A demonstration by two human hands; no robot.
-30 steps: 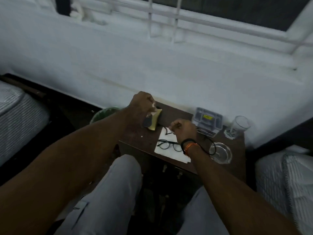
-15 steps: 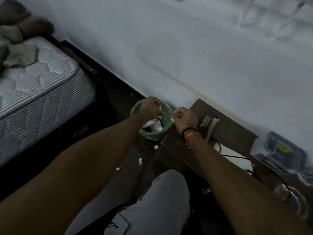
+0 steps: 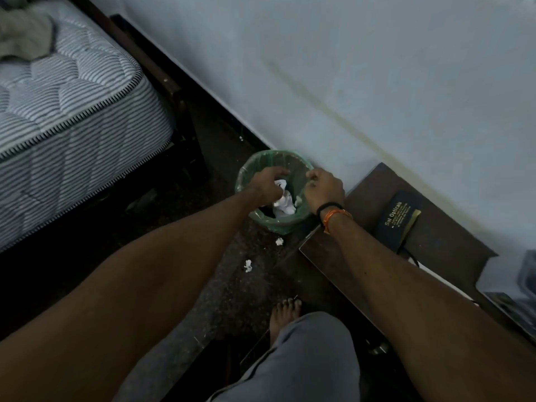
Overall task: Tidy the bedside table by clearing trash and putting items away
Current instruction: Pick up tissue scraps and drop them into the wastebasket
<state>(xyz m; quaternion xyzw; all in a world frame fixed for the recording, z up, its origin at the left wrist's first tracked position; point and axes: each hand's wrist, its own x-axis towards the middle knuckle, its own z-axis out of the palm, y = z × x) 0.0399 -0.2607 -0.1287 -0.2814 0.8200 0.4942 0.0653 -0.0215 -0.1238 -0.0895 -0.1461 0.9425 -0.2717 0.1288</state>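
Note:
A small bin with a green liner (image 3: 246, 181) stands on the floor against the wall, left of the dark wooden bedside table (image 3: 333, 256). Crumpled white tissue (image 3: 282, 204) lies inside it. My left hand (image 3: 265, 184) hovers over the bin's mouth with its fingers spread and nothing in them. My right hand (image 3: 323, 190) is over the bin's right rim, its fingers curled in; I see nothing held in it. A dark glasses case (image 3: 396, 219) with gold lettering lies on the table near the wall.
Two white paper scraps (image 3: 279, 241) (image 3: 248, 265) lie on the dark floor in front of the bin. A striped mattress (image 3: 72, 111) on a dark frame fills the left. My bare foot (image 3: 285, 314) is near the table's corner. A clear box (image 3: 516, 285) sits blurred at the right edge.
Both hands moved from the tabletop over to the bin. The view swung left and down. The left hand, closed before, now has its fingers spread over the bin.

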